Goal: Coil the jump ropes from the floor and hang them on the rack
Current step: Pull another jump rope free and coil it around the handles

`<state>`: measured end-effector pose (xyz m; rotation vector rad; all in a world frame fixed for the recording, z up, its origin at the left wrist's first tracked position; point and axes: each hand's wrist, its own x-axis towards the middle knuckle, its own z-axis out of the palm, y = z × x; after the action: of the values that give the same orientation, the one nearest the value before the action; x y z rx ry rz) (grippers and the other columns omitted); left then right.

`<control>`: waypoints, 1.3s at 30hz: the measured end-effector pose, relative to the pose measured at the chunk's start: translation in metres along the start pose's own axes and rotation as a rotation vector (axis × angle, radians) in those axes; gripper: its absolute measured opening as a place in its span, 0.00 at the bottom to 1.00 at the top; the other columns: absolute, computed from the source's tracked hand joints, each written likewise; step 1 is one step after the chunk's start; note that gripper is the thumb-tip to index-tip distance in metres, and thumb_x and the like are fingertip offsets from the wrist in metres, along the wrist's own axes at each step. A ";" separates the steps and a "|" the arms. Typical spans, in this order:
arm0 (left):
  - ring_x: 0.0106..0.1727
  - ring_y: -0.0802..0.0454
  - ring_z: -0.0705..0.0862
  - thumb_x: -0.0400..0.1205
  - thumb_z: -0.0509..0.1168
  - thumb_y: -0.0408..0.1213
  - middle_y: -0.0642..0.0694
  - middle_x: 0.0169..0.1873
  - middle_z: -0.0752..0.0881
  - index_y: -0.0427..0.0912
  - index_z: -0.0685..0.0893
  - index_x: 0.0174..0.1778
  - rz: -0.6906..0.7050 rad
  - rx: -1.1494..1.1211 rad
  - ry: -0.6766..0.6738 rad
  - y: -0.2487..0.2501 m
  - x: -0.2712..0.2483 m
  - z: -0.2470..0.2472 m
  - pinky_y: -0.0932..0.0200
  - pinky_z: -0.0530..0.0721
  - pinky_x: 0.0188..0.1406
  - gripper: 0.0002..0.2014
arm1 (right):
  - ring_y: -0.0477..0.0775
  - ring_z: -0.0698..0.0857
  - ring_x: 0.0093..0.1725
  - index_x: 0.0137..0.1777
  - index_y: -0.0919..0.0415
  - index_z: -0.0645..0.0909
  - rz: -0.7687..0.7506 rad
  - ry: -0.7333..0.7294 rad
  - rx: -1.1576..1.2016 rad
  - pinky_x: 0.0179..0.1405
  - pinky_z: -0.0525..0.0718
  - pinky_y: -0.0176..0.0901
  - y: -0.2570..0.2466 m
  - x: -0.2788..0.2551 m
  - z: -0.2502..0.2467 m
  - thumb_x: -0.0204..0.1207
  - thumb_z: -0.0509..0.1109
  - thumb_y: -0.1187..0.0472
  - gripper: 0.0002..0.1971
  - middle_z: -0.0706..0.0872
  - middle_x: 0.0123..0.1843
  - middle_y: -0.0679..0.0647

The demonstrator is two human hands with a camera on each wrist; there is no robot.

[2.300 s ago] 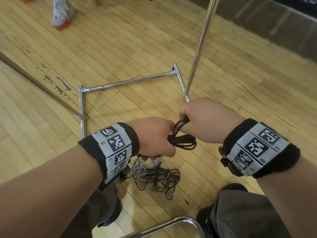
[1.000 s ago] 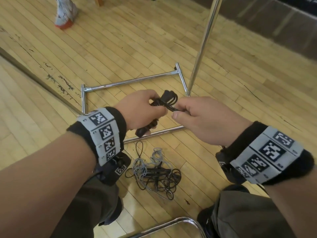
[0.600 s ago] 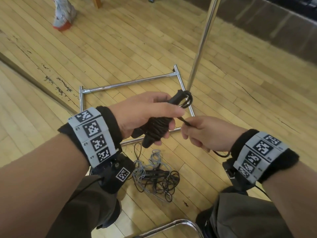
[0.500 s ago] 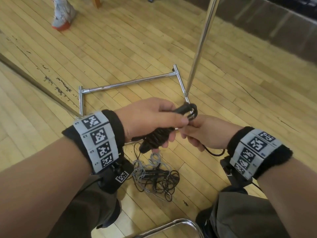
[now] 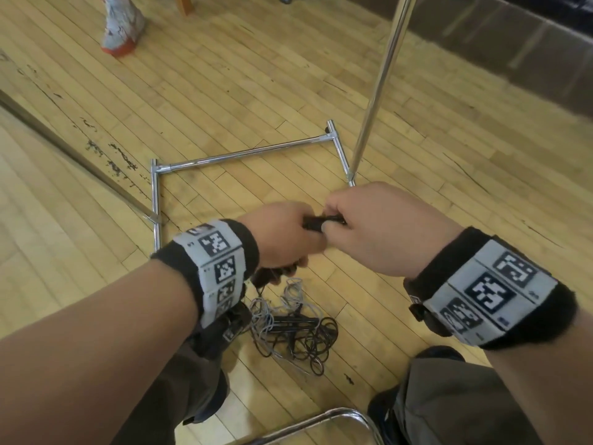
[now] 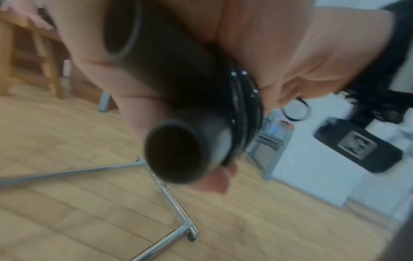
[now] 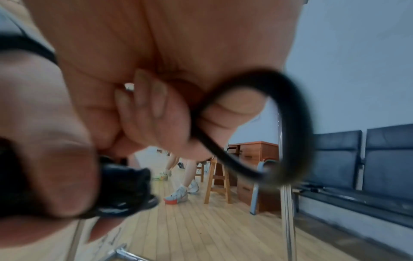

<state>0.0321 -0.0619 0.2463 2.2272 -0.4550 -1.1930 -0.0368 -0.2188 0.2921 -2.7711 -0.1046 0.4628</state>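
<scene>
My left hand (image 5: 279, 232) grips a black jump rope (image 5: 316, 223) by its two handles (image 6: 176, 148), held side by side with rope turns (image 6: 243, 109) wound around them. My right hand (image 5: 375, 226) touches the left hand and pinches the rope's free end, which curls into a loop (image 7: 290, 123) under my fingers. Between my knees, a tangled pile of grey and black ropes (image 5: 295, 329) lies on the wooden floor. The chrome rack's base (image 5: 244, 154) and upright pole (image 5: 378, 88) stand just beyond my hands.
Another person's shoe (image 5: 120, 30) is at the far left, near a wooden stool (image 7: 216, 178). A chrome chair frame (image 5: 321, 422) sits close below me. A dark metal strip (image 5: 73, 152) crosses the floor on the left. Dark bench seats (image 7: 368, 150) line the right wall.
My right hand has come up against the left at the top of the bundle, which is now mostly hidden between them. Both hands have dropped slightly toward me.
</scene>
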 end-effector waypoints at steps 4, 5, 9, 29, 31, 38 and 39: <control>0.34 0.41 0.92 0.84 0.76 0.45 0.40 0.37 0.93 0.43 0.84 0.57 0.023 -0.344 -0.011 -0.007 0.003 -0.018 0.43 0.93 0.33 0.12 | 0.44 0.77 0.30 0.51 0.50 0.80 0.012 -0.029 0.231 0.27 0.70 0.37 0.010 -0.006 0.000 0.90 0.57 0.51 0.11 0.81 0.33 0.45; 0.35 0.41 0.92 0.83 0.77 0.43 0.40 0.37 0.92 0.42 0.84 0.58 0.022 -0.408 -0.024 -0.008 0.004 -0.020 0.43 0.92 0.34 0.13 | 0.43 0.77 0.29 0.50 0.50 0.81 0.024 -0.058 0.297 0.27 0.72 0.37 0.015 -0.007 0.001 0.90 0.58 0.51 0.12 0.81 0.32 0.45; 0.37 0.40 0.92 0.76 0.82 0.41 0.41 0.36 0.91 0.46 0.87 0.50 0.059 -0.566 -0.057 -0.006 0.003 -0.025 0.45 0.91 0.36 0.12 | 0.46 0.85 0.30 0.49 0.51 0.82 0.095 -0.167 0.520 0.32 0.87 0.43 0.035 -0.012 0.011 0.91 0.58 0.52 0.13 0.85 0.33 0.49; 0.34 0.41 0.94 0.79 0.74 0.52 0.44 0.35 0.94 0.43 0.89 0.46 0.134 0.165 -0.240 0.004 -0.011 0.015 0.43 0.96 0.34 0.14 | 0.51 0.82 0.23 0.52 0.61 0.85 0.221 -0.129 0.821 0.18 0.79 0.42 0.032 0.023 0.019 0.82 0.69 0.65 0.04 0.88 0.33 0.53; 0.36 0.40 0.94 0.79 0.73 0.53 0.44 0.35 0.95 0.42 0.89 0.47 0.101 0.193 -0.197 0.002 -0.009 0.012 0.43 0.96 0.35 0.16 | 0.52 0.84 0.25 0.51 0.61 0.86 0.221 -0.124 0.868 0.18 0.80 0.42 0.027 0.025 0.015 0.83 0.64 0.65 0.08 0.90 0.34 0.53; 0.34 0.46 0.93 0.80 0.75 0.51 0.48 0.34 0.93 0.51 0.87 0.49 0.124 0.054 -0.172 -0.001 -0.007 0.006 0.39 0.96 0.39 0.09 | 0.51 0.87 0.31 0.60 0.63 0.86 0.213 0.001 0.988 0.29 0.88 0.43 0.037 0.016 0.010 0.87 0.65 0.68 0.09 0.88 0.41 0.58; 0.33 0.49 0.92 0.81 0.75 0.49 0.48 0.33 0.93 0.52 0.87 0.48 0.130 0.017 -0.171 -0.002 -0.006 0.005 0.44 0.96 0.38 0.07 | 0.52 0.87 0.31 0.60 0.65 0.86 0.228 0.012 1.042 0.30 0.88 0.44 0.039 0.015 0.010 0.87 0.64 0.70 0.10 0.87 0.42 0.59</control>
<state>0.0248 -0.0589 0.2463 2.0831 -0.6698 -1.3192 -0.0248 -0.2508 0.2659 -1.7576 0.3603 0.3938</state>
